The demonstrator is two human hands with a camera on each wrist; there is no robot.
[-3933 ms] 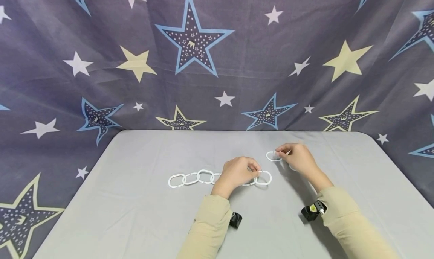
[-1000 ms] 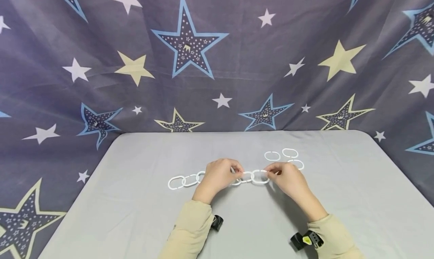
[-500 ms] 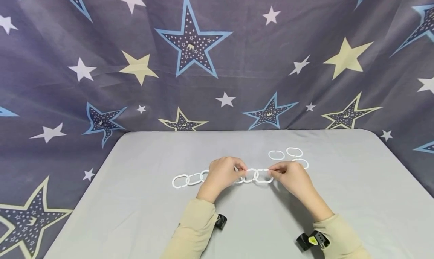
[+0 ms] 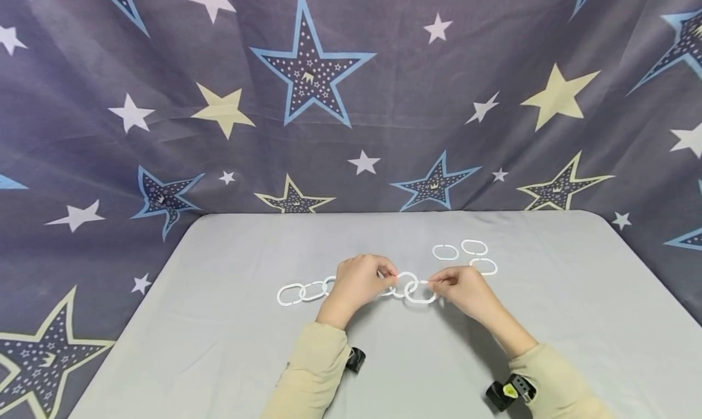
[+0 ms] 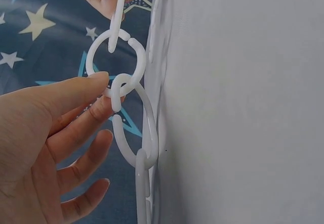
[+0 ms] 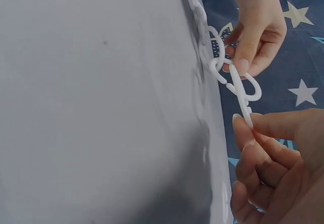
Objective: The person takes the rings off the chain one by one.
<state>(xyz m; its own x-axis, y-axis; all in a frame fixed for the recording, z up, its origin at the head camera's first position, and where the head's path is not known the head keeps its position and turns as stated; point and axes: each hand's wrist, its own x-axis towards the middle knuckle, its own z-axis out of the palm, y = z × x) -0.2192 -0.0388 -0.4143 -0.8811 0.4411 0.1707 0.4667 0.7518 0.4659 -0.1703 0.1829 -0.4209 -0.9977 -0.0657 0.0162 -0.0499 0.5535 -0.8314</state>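
Note:
A chain of white plastic C-shaped links (image 4: 279,295) runs left to right across the table, its middle hidden behind my left hand (image 4: 356,288). That hand pinches the second-to-last link (image 5: 90,57) between thumb and index finger, the other fingers loosely bent. My right hand (image 4: 466,290) pinches the end link (image 6: 239,87) at its right side between thumb and fingertips. Seen from the left wrist, the end link hooks through the link beside it, and both are held up off the cloth. In the right wrist view the two links cross near the left thumb.
Three loose white links lie behind my right hand: one at the left (image 4: 445,260), one at the back (image 4: 475,254) and one nearer the hand (image 4: 496,267). Grey cloth covers the table (image 4: 219,346). A star-patterned curtain (image 4: 384,114) hangs behind it.
Earlier my right hand was at a loose link farther back; now it holds the chain's end link. My left hand has shifted left along the chain. Lately the end link moved slightly left and down.

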